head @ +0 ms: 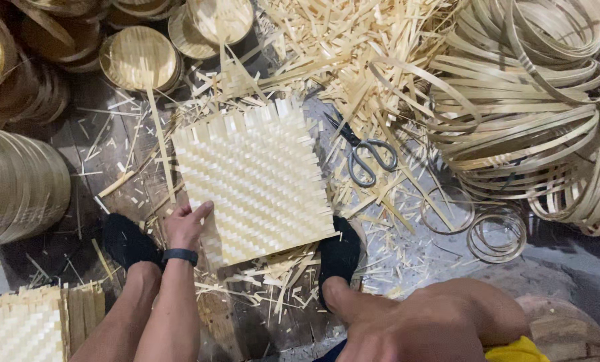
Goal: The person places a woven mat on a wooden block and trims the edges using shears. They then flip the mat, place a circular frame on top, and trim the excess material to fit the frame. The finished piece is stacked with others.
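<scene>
A square woven bamboo mat [259, 174] lies flat on the floor between my two feet in black socks, the left foot [127, 241] and the right foot [340, 258]. My left hand [186, 224], with a black band on the wrist, rests with its fingers stretched out on the mat's near-left corner and holds nothing. My right hand is out of sight; only my bent right knee [447, 322] shows at the bottom right. Grey scissors [363, 151] lie just right of the mat, out of reach of the left hand.
Loose bamboo strips and offcuts [353, 47] litter the floor behind the mat. Coiled bamboo hoops [541, 114] fill the right side, with small rings [494, 231] below them. Stacked round baskets [18, 184] and trays [139, 57] stand at the left. Another woven mat [18, 328] lies at the bottom left.
</scene>
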